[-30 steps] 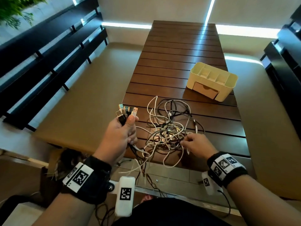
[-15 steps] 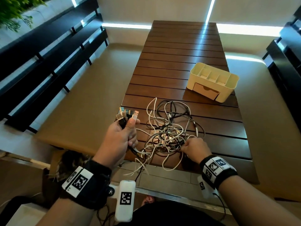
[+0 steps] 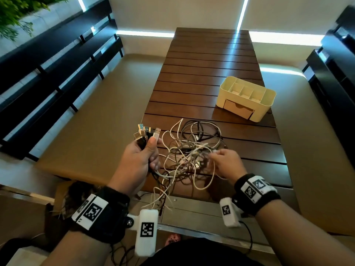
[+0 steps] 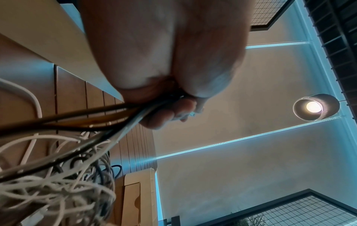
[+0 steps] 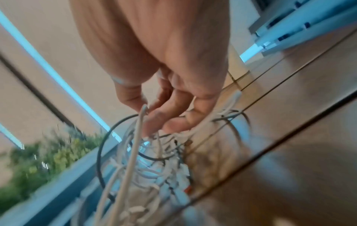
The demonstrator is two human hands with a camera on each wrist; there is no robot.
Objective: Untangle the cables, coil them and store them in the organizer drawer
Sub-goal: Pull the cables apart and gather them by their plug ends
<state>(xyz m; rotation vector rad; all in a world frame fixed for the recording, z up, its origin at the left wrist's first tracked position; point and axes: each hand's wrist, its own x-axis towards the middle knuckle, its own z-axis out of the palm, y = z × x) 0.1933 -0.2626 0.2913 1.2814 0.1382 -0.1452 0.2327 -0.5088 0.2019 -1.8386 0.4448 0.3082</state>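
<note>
The untangling is the step in hand, and it looks early: nothing is coiled and the drawer (image 3: 237, 110) of the cream organizer (image 3: 268, 101), which stands well apart toward the far right of the slatted wooden table (image 3: 209, 60), is closed. The left hand (image 3: 136, 162) is fisted round a bunch of cables just below their USB plugs (image 3: 147, 132), which fan out above the thumb; the wrist view shows dark and pale cords running out from under the curled fingers. From there they fall into the tangle of cables (image 3: 189, 150), white and black loops heaped at the near edge of the table, some strands hanging over it. The right hand (image 3: 226, 163) is in among the loops with a white cord (image 5: 135, 146) pinched between thumb and fingertips (the wrist picture is blurred, so I cannot tell which cable it belongs to). The next move, I'd judge, calls for drawing that one strand out gently while the left fist holds firm; a hard pull would likely tighten the knot.
</note>
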